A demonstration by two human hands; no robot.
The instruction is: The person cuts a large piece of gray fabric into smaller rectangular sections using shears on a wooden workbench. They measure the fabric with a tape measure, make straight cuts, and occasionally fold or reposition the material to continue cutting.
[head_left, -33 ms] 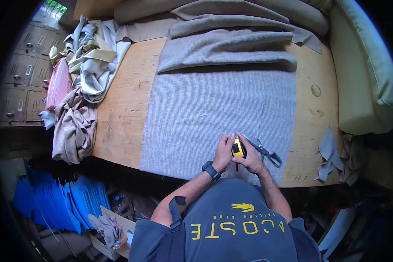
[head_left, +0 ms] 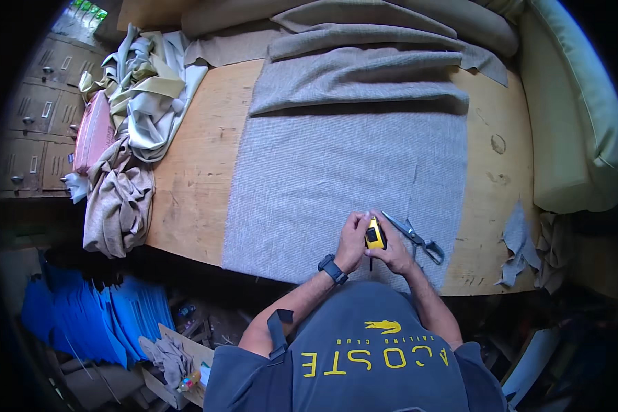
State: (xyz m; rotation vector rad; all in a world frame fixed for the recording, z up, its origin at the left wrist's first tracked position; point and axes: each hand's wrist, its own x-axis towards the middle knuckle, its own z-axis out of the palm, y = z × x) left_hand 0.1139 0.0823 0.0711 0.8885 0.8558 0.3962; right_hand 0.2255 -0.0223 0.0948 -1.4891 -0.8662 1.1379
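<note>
A yellow and black tape measure [head_left: 375,235] is held between my two hands, close to the table's front edge. My left hand [head_left: 351,239], below a dark wristwatch [head_left: 332,268], closes on its left side. My right hand [head_left: 396,251] wraps its right side. A dark strap end hangs below the case. Beneath both hands lies grey woven fabric [head_left: 309,199], flat at the front and folded in waves at the back. Metal scissors [head_left: 417,239] rest on this cloth just right of my right hand, blades pointing up and left.
The wooden table [head_left: 192,165] shows on both sides of the cloth. Crumpled fabrics [head_left: 147,103] and a pink package [head_left: 93,134] sit at left, beside metal lockers [head_left: 31,123]. A pale green cushion [head_left: 570,117] stands at right, near grey scraps [head_left: 520,240]. Blue sheets [head_left: 93,316] hang lower left.
</note>
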